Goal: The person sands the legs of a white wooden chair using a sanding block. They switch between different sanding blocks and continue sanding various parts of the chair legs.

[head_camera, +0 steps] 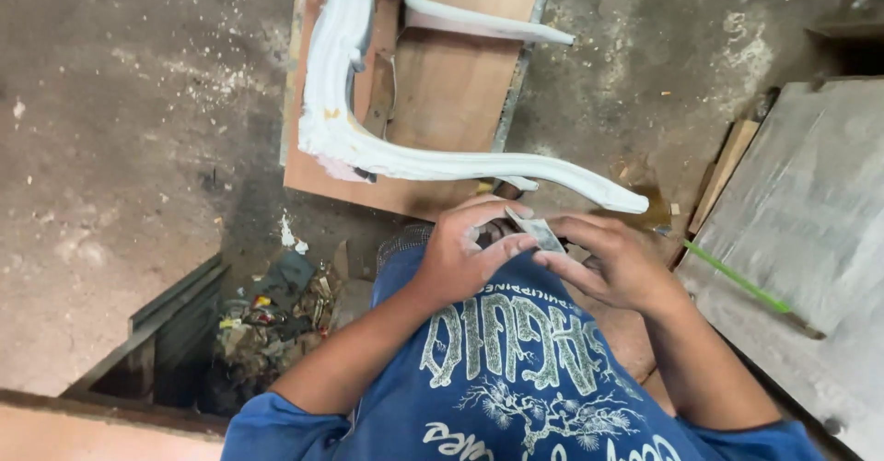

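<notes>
Grey sandpaper scrap [534,232] sits pinched between both hands' grip.

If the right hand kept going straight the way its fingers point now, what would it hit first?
The right hand points left toward the left hand. It would first meet the small grey piece both hands pinch, then the left fingers; depth looks matched.

1. The place was a rough furniture workshop, centred on a white-primed, curved and carved wooden furniture leg [368,148].
2. That leg lay on a flat brown plywood board [451,93].
3. All around the board spread a dusty grey concrete floor [120,129], sprinkled with pale chips and shavings.
4. Below and left of the leg sat a dark wooden crate [175,332] beside a pile of mixed scraps [267,323].
5. Right of the leg lay a dusty grey panel [810,240].
</notes>
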